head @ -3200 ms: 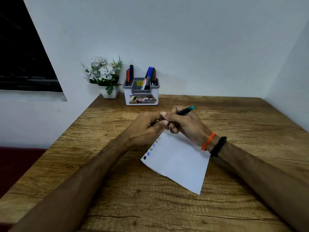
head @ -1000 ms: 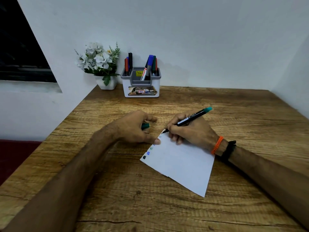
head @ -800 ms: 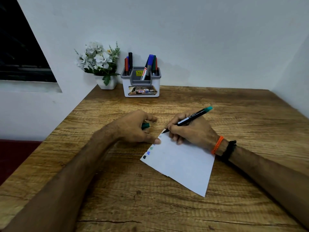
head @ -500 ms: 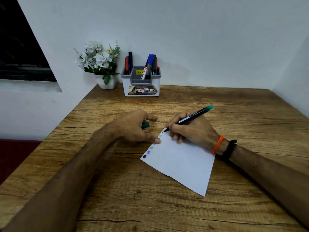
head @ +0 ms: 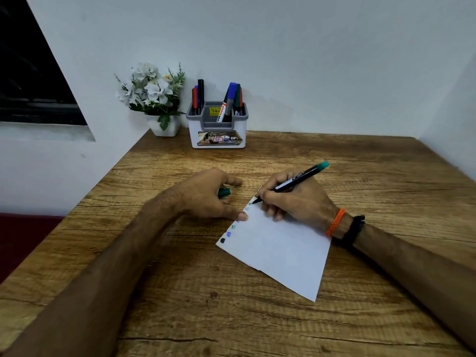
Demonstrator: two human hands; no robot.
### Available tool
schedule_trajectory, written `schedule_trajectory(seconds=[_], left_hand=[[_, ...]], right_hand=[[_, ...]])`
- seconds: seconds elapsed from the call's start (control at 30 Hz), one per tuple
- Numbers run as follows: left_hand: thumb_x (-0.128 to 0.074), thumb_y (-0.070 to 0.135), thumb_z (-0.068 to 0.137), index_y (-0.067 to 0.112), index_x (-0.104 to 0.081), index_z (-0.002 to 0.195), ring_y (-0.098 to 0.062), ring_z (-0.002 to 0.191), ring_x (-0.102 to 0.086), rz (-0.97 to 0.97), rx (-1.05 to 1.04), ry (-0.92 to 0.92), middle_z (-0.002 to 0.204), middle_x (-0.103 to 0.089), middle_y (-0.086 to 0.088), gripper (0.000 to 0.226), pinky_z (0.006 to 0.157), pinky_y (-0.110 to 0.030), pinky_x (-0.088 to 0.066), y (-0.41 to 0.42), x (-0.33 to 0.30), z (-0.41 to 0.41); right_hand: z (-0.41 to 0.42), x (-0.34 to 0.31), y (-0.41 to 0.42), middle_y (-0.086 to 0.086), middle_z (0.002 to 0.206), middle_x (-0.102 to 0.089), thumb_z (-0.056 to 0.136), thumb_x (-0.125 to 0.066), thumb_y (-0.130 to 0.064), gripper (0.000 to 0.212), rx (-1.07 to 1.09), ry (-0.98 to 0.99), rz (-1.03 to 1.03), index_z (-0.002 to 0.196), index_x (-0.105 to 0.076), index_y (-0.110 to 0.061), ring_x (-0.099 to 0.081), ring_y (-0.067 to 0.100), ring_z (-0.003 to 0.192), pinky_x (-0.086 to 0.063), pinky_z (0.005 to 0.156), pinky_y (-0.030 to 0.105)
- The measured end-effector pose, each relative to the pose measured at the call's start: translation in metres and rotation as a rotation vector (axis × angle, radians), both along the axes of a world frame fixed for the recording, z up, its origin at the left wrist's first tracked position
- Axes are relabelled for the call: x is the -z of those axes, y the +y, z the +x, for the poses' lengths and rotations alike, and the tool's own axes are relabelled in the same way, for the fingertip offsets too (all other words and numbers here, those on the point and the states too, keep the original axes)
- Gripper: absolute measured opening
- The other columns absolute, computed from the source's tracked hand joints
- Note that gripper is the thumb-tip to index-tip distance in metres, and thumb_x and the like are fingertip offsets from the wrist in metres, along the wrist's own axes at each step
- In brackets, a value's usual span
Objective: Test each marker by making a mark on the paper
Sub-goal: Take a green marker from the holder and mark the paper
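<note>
Far left at the back of the counter (head: 360, 161) sits a white flower pot (head: 162, 124) – not part of the job. Just beside it the marker holder (head: 217, 130) has abt seven markers standing upright: a red-and-black bunch in the left slot (head: 197, 97), a blue/green/red bunch on the right (head: 233, 99). Can't tell from here which of those were tested and put back vs which are waiting. Next, the left hand (head: 206, 197): grip curled round the green cap (head: 224, 192), thumb tip pressing the paper's left edge to pin it. The paper (head: 280, 243) lies angled mid-counter w/ a row of small test marks (head: 231, 229) up its left edge – black blob lowest, then blue, green, a couple more faint ones, so roughly five or six colours done already. At the top of that row the green marker (head: 296, 180) has its tip on or just at the sheet, next to a fresh green mark, held pen-style in the right hand (head: 296, 199), grip clenched round the barrel. Judgement: well into the task, prob. past halfway; left to do for this one – finish the stroke, recap, return it to the holder, then any untested ones
</note>
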State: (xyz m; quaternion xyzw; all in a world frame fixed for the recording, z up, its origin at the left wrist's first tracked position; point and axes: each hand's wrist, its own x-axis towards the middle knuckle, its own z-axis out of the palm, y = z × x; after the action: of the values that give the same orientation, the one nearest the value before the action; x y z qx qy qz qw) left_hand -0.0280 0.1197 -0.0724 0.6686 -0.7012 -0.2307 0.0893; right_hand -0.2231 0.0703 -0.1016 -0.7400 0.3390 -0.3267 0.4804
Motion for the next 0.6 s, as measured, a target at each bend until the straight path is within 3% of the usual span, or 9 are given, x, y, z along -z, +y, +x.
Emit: schedule_trajectory(seconds=[0.13, 0.17, 0.2, 0.23, 0.27, 0.3, 0.37, 0.5, 0.6], left_hand=[[-0.075, 0.048, 0.073, 0.025, -0.039, 0.146, -0.007, 0.089, -0.056, -0.003, 0.012, 0.013, 0.115, -0.052, 0.012, 0.084, 0.083, -0.029, -0.046, 0.002, -0.001, -0.001], [-0.075, 0.049, 0.073, 0.026, -0.039, 0.146, -0.007, 0.115, -0.028, -0.006, 0.012, 0.003, 0.118, -0.056, 0.008, 0.084, 0.082, -0.028, -0.044, 0.001, -0.001, 0.0], [-0.075, 0.05, 0.073, 0.026, -0.039, 0.146, 0.001, 0.081, -0.026, -0.003, 0.008, -0.005, 0.123, -0.058, 0.004, 0.085, 0.083, -0.025, -0.042, 0.001, -0.001, 0.0], [-0.075, 0.05, 0.073, 0.027, -0.039, 0.146, -0.001, 0.082, -0.028, 0.0, 0.007, -0.006, 0.125, -0.058, 0.001, 0.085, 0.082, -0.024, -0.041, 0.0, -0.001, 0.0], [-0.075, 0.05, 0.073, 0.026, -0.039, 0.146, -0.012, 0.088, -0.055, 0.002, 0.012, -0.007, 0.123, -0.058, 0.002, 0.084, 0.082, -0.024, -0.04, 0.0, -0.001, 0.0], [-0.075, 0.049, 0.073, 0.026, -0.039, 0.146, -0.011, 0.119, -0.038, 0.006, 0.016, -0.006, 0.12, -0.057, 0.005, 0.084, 0.081, -0.025, -0.041, 0.001, -0.001, -0.001], [-0.075, 0.049, 0.074, 0.026, -0.039, 0.146, -0.015, 0.085, -0.056, 0.011, 0.023, -0.002, 0.118, -0.056, 0.006, 0.084, 0.084, -0.027, -0.043, 0.002, -0.003, -0.002], [-0.076, 0.048, 0.073, 0.028, -0.047, 0.14, -0.016, 0.112, -0.058, -0.014, 0.022, 0.074, 0.126, -0.059, -0.002, 0.075, 0.097, -0.031, -0.046, 0.002, -0.001, 0.005], [-0.074, 0.041, 0.078, 0.027, -0.053, 0.134, 0.002, 0.087, -0.058, -0.072, 0.016, 0.197, 0.105, -0.067, 0.004, 0.062, 0.075, -0.011, -0.043, 0.003, -0.003, 0.009]], right_hand=[[0.001, 0.001, 0.0, 0.02, 0.067, -0.071, 0.085, -0.066, 0.003, 0.008, -0.003, -0.003, 0.004, 0.081, -0.071, 0.008, -0.065, 0.017, 0.049, -0.052, 0.044, 0.025], [0.001, 0.001, -0.001, 0.02, 0.067, -0.071, 0.085, -0.066, 0.003, 0.009, 0.005, -0.01, 0.012, 0.082, -0.071, 0.009, -0.064, 0.017, 0.048, -0.051, 0.044, 0.024], [0.001, 0.001, -0.002, 0.02, 0.067, -0.071, 0.086, -0.065, 0.004, 0.009, 0.012, -0.016, 0.018, 0.082, -0.071, 0.009, -0.064, 0.017, 0.048, -0.051, 0.044, 0.024], [0.001, 0.001, -0.002, 0.02, 0.066, -0.07, 0.086, -0.065, 0.004, 0.009, 0.016, -0.021, 0.022, 0.082, -0.071, 0.009, -0.063, 0.017, 0.047, -0.051, 0.044, 0.024], [0.001, 0.002, -0.003, 0.019, 0.066, -0.07, 0.086, -0.064, 0.004, 0.009, 0.017, -0.027, 0.024, 0.082, -0.071, 0.009, -0.063, 0.016, 0.047, -0.05, 0.043, 0.023], [0.001, 0.002, -0.004, 0.018, 0.065, -0.07, 0.086, -0.064, 0.004, 0.009, 0.017, -0.039, 0.028, 0.082, -0.071, 0.008, -0.063, 0.015, 0.047, -0.049, 0.043, 0.022], [0.001, 0.0, -0.005, 0.015, 0.064, -0.07, 0.088, -0.063, 0.004, 0.01, 0.019, -0.077, 0.041, 0.083, -0.071, 0.007, -0.063, 0.013, 0.047, -0.048, 0.043, 0.02], [-0.001, -0.008, -0.007, 0.016, 0.07, -0.069, 0.09, -0.062, 0.003, 0.007, 0.022, -0.184, 0.098, 0.086, -0.068, 0.004, -0.062, 0.012, 0.049, -0.048, 0.044, 0.02], [-0.003, -0.013, -0.007, 0.018, 0.075, -0.072, 0.09, -0.065, -0.001, 0.005, 0.016, -0.245, 0.148, 0.085, -0.065, -0.001, -0.063, 0.014, 0.051, -0.048, 0.044, 0.021]])
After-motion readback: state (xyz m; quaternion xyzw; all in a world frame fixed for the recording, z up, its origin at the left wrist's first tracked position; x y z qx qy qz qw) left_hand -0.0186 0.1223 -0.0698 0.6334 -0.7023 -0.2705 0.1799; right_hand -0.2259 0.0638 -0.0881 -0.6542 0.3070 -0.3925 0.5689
